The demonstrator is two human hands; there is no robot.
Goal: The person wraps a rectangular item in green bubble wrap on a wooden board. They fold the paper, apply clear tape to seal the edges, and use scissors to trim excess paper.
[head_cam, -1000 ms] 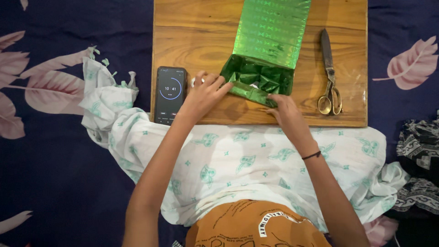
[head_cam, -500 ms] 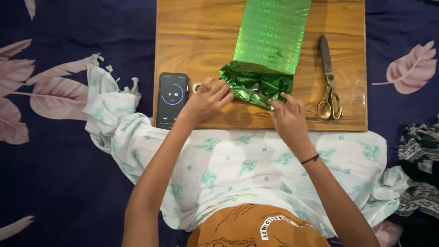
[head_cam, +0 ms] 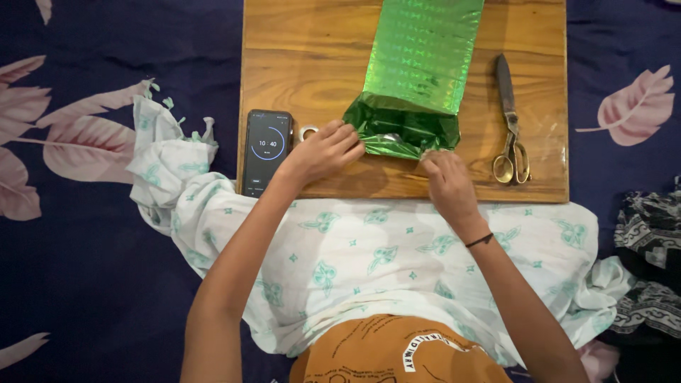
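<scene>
Wooden worktop [head_cam: 298,42]: green foil wrap [head_cam: 418,64] runs from far edge towards near edge. Left hand [head_cam: 323,150] and right hand [head_cam: 443,177] fingers closed, pinching its crumpled end; foil may tear. Scissors [head_cam: 509,120] near right edge.

your left hand [head_cam: 323,150] now sits at the near left corner of the green foil wrap [head_cam: 418,78], lower than a second ago. your right hand [head_cam: 445,177] has slid back off the folded end toward the counter [head_cam: 298,42] edge. the fold now lies flatter and tucked tighter.
</scene>
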